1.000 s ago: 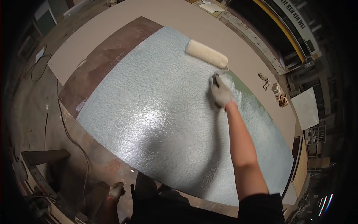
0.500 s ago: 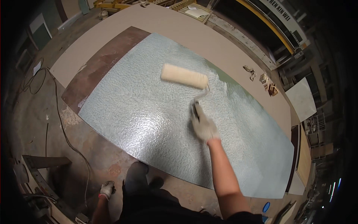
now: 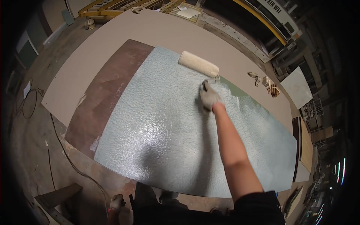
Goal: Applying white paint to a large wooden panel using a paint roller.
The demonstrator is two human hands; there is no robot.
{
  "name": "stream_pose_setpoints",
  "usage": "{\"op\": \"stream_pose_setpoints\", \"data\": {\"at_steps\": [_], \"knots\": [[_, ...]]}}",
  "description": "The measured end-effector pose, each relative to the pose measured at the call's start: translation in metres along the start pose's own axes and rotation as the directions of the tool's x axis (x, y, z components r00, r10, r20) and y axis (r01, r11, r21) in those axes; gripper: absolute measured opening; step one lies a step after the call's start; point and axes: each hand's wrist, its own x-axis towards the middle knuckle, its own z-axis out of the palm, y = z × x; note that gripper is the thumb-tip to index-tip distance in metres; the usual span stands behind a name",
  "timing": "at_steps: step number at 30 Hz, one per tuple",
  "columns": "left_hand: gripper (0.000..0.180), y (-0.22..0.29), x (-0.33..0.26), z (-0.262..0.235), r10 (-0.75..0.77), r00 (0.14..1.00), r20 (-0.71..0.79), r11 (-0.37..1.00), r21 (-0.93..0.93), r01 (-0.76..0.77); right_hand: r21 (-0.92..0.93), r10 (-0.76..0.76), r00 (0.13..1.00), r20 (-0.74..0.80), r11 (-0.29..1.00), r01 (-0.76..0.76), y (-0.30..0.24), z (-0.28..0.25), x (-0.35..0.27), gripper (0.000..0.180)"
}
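Note:
My right hand (image 3: 210, 97), in a pale work glove, is closed round the dark handle of a paint roller (image 3: 198, 64). The roller's wide cream sleeve lies across the far edge of a large pale blue-green panel (image 3: 165, 101). A wet, stippled coat covers most of that surface, with glossy light on its near left part. Along the far right edge shows a darker green strip (image 3: 237, 90). Low at the left, off the panel's near edge, my gloved left hand (image 3: 117, 202) hangs with its fingers curled; I see nothing in it.
A brown board (image 3: 108, 97) shows beyond the panel's left side, over a larger beige sheet (image 3: 90, 56). Crumpled gloves (image 3: 255, 78) and small wooden blocks (image 3: 270, 87) lie at its right. A cable (image 3: 69, 159) runs over the floor, near a metal stand (image 3: 58, 197).
My right hand has pushed the roller away from me to the panel's far edge. The whole view has shifted somewhat; my left hand still hangs low at the left.

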Motion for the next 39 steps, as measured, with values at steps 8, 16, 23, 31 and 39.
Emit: {"op": "stream_pose_setpoints", "data": {"at_steps": [8,16,23,31,39], "knots": [[0.018,0.016,0.036,-0.061,0.075,0.993,-0.088,0.995,-0.056,-0.081,0.041,0.036,0.999,0.029,0.998,-0.037,-0.028,0.002,0.024,0.044],[0.030,-0.022,0.059,-0.105,0.364,0.840,0.403,0.794,0.337,-0.505,0.152,0.087,0.962,0.259,0.980,-0.129,-0.066,0.013,-0.200,0.062],[0.020,0.046,0.064,-0.060,-0.016,0.998,0.059,1.000,0.025,0.014,0.091,0.149,0.988,0.027,0.984,-0.151,-0.063,0.022,-0.005,0.060],[0.016,0.089,0.059,-0.068,0.045,0.992,0.115,0.998,0.046,-0.051,0.048,0.026,0.998,0.055,0.998,-0.028,-0.051,0.009,-0.043,0.059],[0.014,0.053,0.066,-0.090,-0.072,0.936,0.345,0.993,0.108,0.036,0.134,0.109,0.925,0.364,0.977,-0.168,-0.072,-0.013,-0.350,0.069]]}}
